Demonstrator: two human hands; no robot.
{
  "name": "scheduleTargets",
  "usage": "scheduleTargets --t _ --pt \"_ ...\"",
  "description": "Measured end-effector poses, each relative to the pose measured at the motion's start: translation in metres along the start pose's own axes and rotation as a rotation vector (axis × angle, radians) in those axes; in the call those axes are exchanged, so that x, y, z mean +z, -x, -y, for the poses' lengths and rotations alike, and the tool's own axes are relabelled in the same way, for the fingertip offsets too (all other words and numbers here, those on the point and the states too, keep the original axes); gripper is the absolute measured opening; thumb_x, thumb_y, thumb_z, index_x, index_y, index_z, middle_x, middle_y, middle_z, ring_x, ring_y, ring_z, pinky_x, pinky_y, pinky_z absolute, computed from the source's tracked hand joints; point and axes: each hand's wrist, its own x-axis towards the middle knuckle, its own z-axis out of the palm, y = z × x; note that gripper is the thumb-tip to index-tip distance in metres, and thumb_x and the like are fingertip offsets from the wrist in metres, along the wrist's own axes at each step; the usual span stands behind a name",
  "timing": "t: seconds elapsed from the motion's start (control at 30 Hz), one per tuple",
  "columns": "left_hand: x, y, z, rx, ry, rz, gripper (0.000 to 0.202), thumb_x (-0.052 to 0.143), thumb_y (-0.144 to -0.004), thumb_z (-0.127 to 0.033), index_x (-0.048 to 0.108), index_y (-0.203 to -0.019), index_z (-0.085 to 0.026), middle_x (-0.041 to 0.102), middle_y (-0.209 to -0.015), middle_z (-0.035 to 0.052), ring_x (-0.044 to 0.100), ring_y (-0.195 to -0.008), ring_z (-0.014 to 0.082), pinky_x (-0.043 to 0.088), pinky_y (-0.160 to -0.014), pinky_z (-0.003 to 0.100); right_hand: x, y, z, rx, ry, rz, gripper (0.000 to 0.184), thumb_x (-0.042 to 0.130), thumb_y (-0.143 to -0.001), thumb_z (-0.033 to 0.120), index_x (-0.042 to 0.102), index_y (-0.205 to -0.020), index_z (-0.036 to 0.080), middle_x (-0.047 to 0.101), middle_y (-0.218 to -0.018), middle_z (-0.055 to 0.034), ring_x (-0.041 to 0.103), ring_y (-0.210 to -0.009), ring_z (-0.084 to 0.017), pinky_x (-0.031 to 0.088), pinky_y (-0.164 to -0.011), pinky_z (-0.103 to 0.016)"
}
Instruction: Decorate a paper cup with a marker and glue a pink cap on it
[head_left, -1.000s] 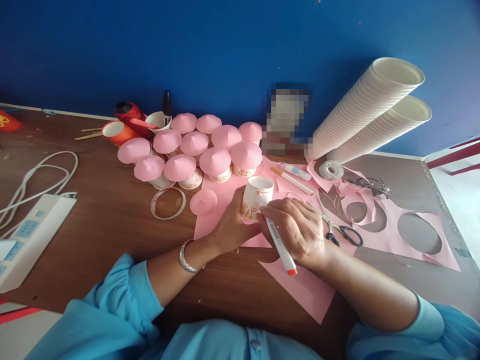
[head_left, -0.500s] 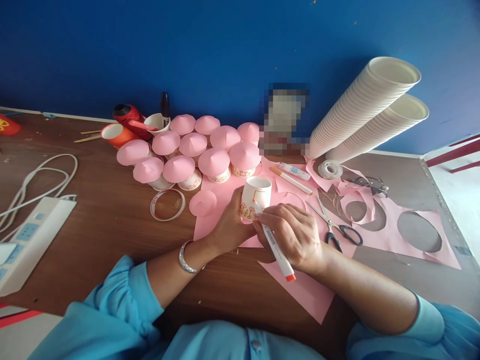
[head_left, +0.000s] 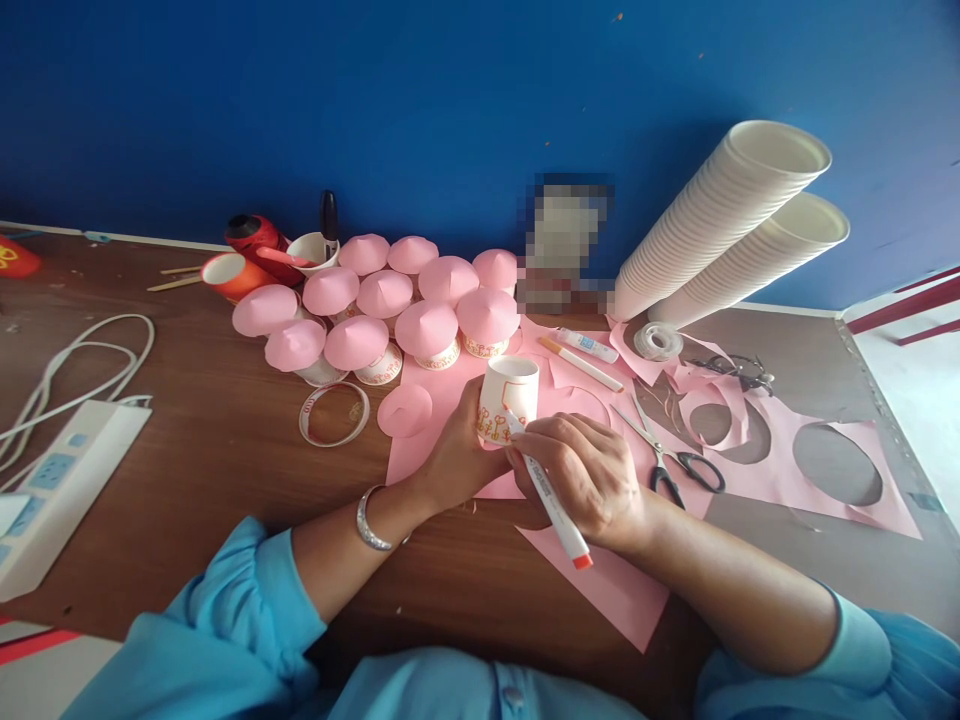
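Note:
A white paper cup (head_left: 521,385) with orange flower drawings round its lower part is gripped by my left hand (head_left: 466,435), whose fingers wrap its left side and base. On the cup's side an orange outline runs down from near the rim. My right hand (head_left: 589,478) is closed round a white marker (head_left: 556,512) with an orange end, its tip at the cup wall by the outline. Behind the cup stand several decorated cups topped with pink paper cones (head_left: 487,315). A loose pink cone (head_left: 405,411) lies to the left on a pink sheet (head_left: 417,462).
Black-handled scissors (head_left: 660,455), a second marker (head_left: 581,363), a glue tube (head_left: 588,345) and clear tape (head_left: 658,341) lie to the right, near cut pink paper (head_left: 776,430). Tall cup stacks (head_left: 720,215) lean at the wall. A power strip (head_left: 75,490) sits left.
The orange line on the cup has grown longer downward, and the marker tip has moved slightly down and left along it. Both hands keep their grips.

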Motion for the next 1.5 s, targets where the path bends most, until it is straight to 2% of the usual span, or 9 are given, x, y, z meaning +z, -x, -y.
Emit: scheduleTargets --t 0.17,0.33,0.73,1.27,1.5 --pt "-0.001 -0.001 0.000 -0.025 0.029 -0.009 0.059 0.089 -0.069 -0.027 0.046 -0.110 -0.021 0.056 -0.104 0.0021 0.055 -0.092 0.0187 0.049 -0.076 0.033 -0.001 0.002 -0.002 0.010 -0.003 -0.001 0.015 0.064 -0.093 0.008 0.058 -0.106 0.013 0.066 -0.081 -0.0059 0.061 -0.067 -0.017 0.051 -0.059 -0.031" --pt "-0.001 -0.002 -0.002 -0.056 0.055 -0.009 0.059 0.088 -0.073 -0.034 0.046 -0.113 -0.020 0.057 -0.107 0.0039 0.057 -0.096 0.0196 0.051 -0.079 0.034 -0.003 0.003 -0.004 0.025 0.023 -0.004 0.017 0.065 -0.092 0.007 0.057 -0.106 0.014 0.066 -0.081 -0.0050 0.061 -0.066 -0.017 0.051 -0.058 -0.030" --pt "0.000 -0.002 -0.008 -0.081 0.147 0.002 0.058 0.088 -0.075 -0.036 0.047 -0.113 -0.022 0.063 -0.111 0.0050 0.065 -0.103 0.0233 0.054 -0.081 0.035 -0.006 0.000 -0.008 0.071 -0.007 -0.023 0.018 0.057 -0.092 0.006 0.055 -0.106 0.016 0.068 -0.078 -0.0063 0.062 -0.064 -0.017 0.050 -0.056 -0.029" --pt "-0.001 -0.002 -0.008 -0.086 0.163 0.006 0.061 0.089 -0.075 -0.041 0.049 -0.117 -0.022 0.066 -0.116 0.0077 0.066 -0.110 0.0273 0.056 -0.085 0.038 -0.005 0.000 -0.012 0.079 0.002 -0.034 0.019 0.058 -0.092 0.007 0.055 -0.107 0.018 0.067 -0.080 -0.0049 0.063 -0.065 -0.017 0.051 -0.057 -0.029" --pt "-0.001 -0.003 -0.009 -0.083 0.161 0.010 0.059 0.088 -0.075 -0.041 0.050 -0.116 -0.021 0.067 -0.112 0.0073 0.066 -0.107 0.0267 0.056 -0.085 0.038 -0.005 0.000 -0.012 0.076 -0.015 -0.031 0.020 0.060 -0.091 0.006 0.056 -0.107 0.017 0.066 -0.081 -0.0059 0.062 -0.066 -0.017 0.051 -0.057 -0.029"
